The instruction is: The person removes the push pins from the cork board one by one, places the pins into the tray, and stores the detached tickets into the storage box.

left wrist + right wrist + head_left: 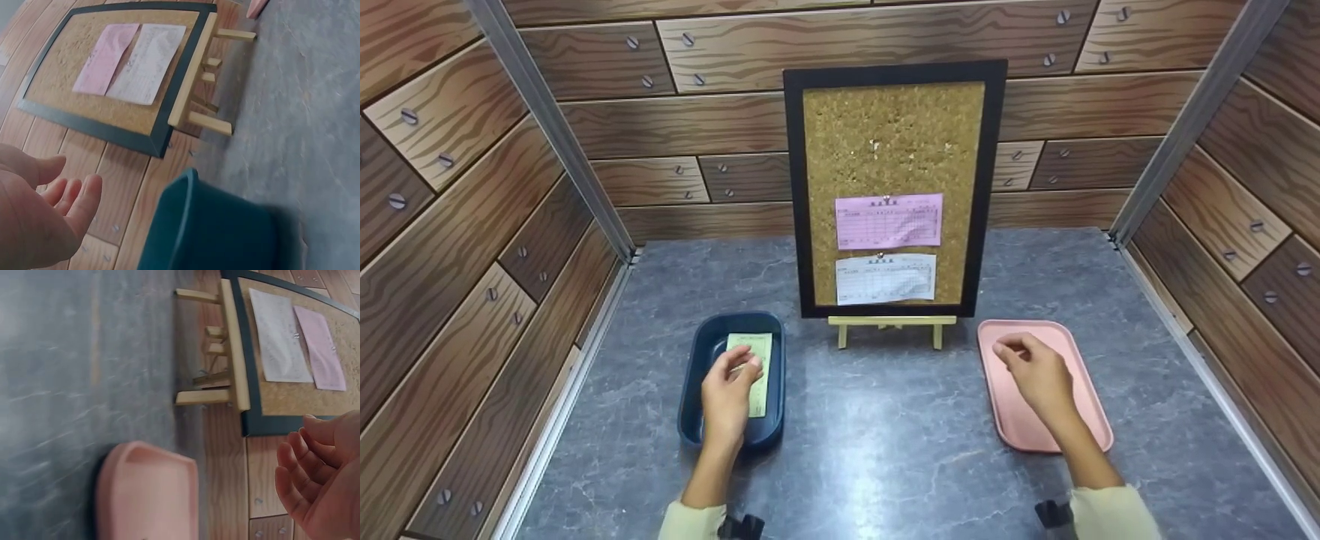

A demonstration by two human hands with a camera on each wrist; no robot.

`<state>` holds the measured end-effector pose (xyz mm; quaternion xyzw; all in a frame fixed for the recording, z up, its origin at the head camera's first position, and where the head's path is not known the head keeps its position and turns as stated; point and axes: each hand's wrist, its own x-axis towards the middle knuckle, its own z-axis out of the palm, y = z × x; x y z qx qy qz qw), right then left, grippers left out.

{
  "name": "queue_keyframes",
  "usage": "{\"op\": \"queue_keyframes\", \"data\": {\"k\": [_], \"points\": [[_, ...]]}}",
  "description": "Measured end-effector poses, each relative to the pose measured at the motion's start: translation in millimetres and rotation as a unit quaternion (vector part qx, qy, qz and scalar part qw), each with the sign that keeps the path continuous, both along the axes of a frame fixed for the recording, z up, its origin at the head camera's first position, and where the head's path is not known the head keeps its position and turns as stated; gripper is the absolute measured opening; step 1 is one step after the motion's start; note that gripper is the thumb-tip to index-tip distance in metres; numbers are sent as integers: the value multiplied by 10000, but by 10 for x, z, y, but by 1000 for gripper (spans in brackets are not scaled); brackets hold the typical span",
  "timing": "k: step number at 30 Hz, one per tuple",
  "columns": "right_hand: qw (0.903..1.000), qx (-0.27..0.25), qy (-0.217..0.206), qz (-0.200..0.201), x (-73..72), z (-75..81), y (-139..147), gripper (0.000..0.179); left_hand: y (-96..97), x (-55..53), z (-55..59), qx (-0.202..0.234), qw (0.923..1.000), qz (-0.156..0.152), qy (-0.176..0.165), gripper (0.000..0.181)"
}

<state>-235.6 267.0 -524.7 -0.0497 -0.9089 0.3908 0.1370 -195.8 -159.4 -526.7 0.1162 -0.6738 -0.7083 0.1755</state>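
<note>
My left hand (727,390) is above the dark blue bin (688,397), its fingers loosely bent and nothing seen between them. A green paper slip (761,375) lies in that bin, partly hidden by the hand. Over the pink tray (1084,397) hovers my right hand (1041,375), fingers loosely curled, with no held thing visible. The corkboard (892,142) stands between the hands at the back. Pinned on it are a pink slip (889,223) and, below that, a white slip (885,281). In the left wrist view, the left hand (50,208) shows slightly parted thumb and fingers.
A small pale wooden easel (892,321) supports the black-framed corkboard. Several pins (874,145) sit in the cork above the slips. The grey marbled tabletop (870,435) is bounded by wood-patterned walls (720,127) with metal corner rails (562,135).
</note>
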Motion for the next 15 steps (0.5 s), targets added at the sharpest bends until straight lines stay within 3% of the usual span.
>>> {"op": "queue_keyframes", "data": {"k": [15], "points": [[9961, 32, 848, 259, -292, 361, -374, 18, 458, -557, 279, -333, 9957, -564, 651, 31]]}}
